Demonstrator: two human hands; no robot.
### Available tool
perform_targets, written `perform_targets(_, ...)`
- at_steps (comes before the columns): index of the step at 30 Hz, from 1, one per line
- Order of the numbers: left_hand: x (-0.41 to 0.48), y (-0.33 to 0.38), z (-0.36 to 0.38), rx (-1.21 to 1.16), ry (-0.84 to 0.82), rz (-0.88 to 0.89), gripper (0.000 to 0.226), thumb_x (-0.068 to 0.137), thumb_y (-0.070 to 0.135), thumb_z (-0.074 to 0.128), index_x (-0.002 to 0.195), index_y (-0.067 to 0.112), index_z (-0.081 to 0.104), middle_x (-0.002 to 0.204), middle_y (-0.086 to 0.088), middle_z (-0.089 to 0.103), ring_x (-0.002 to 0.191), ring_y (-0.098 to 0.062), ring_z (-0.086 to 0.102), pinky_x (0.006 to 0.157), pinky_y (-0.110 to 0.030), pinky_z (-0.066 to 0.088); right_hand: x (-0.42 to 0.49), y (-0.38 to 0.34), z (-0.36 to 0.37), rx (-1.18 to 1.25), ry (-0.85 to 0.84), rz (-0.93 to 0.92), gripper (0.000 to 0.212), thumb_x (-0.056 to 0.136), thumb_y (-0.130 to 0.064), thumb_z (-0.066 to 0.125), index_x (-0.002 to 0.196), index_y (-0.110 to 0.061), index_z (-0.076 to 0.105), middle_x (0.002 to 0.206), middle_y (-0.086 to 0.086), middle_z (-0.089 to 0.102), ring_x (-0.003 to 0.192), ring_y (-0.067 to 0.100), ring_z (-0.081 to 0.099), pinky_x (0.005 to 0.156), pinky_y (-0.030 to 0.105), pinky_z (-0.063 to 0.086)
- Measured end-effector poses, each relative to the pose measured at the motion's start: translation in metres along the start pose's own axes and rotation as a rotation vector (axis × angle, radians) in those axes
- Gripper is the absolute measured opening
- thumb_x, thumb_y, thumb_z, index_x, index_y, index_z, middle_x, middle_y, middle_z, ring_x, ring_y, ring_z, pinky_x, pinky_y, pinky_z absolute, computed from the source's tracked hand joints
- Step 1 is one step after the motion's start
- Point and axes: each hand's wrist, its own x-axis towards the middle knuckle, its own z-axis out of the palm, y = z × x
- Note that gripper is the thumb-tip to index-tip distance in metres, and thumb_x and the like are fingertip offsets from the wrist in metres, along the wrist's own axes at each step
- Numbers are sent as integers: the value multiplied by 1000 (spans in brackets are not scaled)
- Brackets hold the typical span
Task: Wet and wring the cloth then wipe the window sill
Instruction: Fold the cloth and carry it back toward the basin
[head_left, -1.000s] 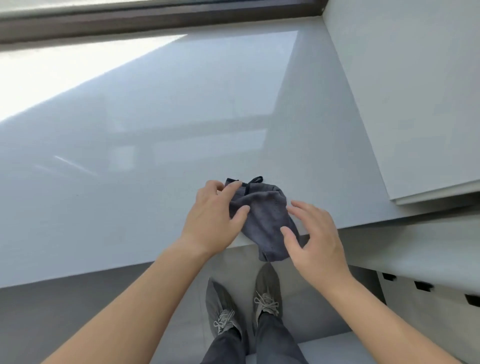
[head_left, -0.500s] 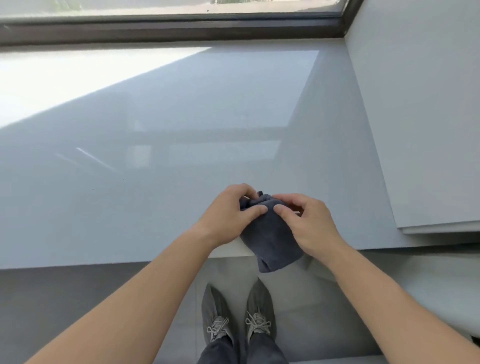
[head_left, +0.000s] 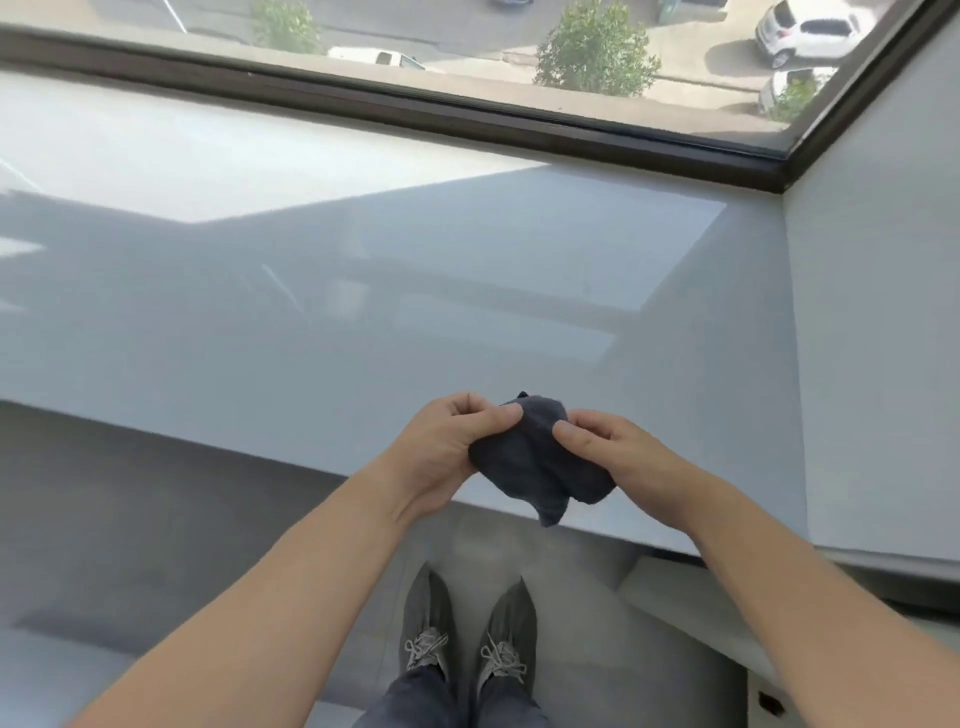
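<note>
A dark grey cloth (head_left: 535, 462), bunched up, is held over the front edge of the wide, glossy pale window sill (head_left: 363, 322). My left hand (head_left: 447, 452) pinches the cloth's left side between thumb and fingers. My right hand (head_left: 608, 452) pinches its right side the same way. A corner of the cloth hangs down past the sill's edge. The cloth's underside is hidden.
The dark window frame (head_left: 467, 114) runs along the sill's far edge, with glass above it. A white side wall (head_left: 872, 338) closes off the sill on the right. Sunlight covers the sill's far left. My shoes (head_left: 467, 639) stand on the floor below.
Both hands have closed on the cloth and lifted it slightly off the sill edge. The view has tilted up, bringing the window glass and street into sight.
</note>
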Motion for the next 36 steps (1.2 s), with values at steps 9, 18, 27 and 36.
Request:
perform_targets(9,-110,61,-128,-362,77,103,19,89,15,61,100,0,64,106,-20,63,100,-34,60,82,-41,52,55,-122,128,6,-417,-48,62,94,-52,55,109,8,60,92,16,65,82,26,63,75,35,45)
perform_targets(18,-226,80,-356,-554,560,236,18,88,21,71,93,13,55,93,-11,68,83,-23,67,63,-36,56,155,-226,380,-236,-430,-60,50,101,-41,56,83,5,62,74,10,61,67,21,57,61,25,47)
perform_targets(27,-337,90,-583,-657,826,332,33,89,19,71,69,22,44,73,-2,53,67,-17,53,58,-30,43,260,-321,630,-398,-724,82,40,86,-37,78,113,-10,66,99,8,76,88,25,73,72,35,57)
perform_targets(36,-378,127,-769,-886,1039,469,28,88,14,71,73,19,49,76,-5,57,68,-17,57,62,-31,47,364,-391,827,-489,-783,101,35,90,-33,73,97,1,71,85,16,73,75,29,69,62,34,54)
